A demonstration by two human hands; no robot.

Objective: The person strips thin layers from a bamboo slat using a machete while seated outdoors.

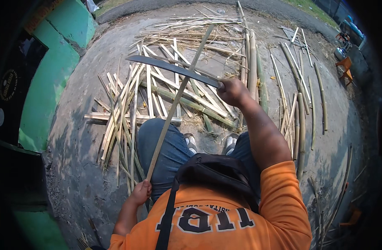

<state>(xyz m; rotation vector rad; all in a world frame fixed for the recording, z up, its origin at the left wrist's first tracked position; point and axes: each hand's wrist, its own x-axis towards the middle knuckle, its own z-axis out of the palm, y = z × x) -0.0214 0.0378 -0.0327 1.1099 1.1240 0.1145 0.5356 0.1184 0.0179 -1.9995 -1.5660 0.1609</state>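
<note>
My left hand is closed round the lower end of a long, narrow bamboo strip, which slants up and away to the right past my left knee. In my right hand is the handle of a machete, gripped in a fist. Its long dark blade points left and crosses the strip at its upper part; blade and strip look to be touching there. Below them a green bamboo pole lies on the ground among pale split strips.
A heap of split bamboo spreads on the left, with more strips farther off. Whole bamboo poles lie ahead and others to the right. A green wall stands left; an orange chair is at far right.
</note>
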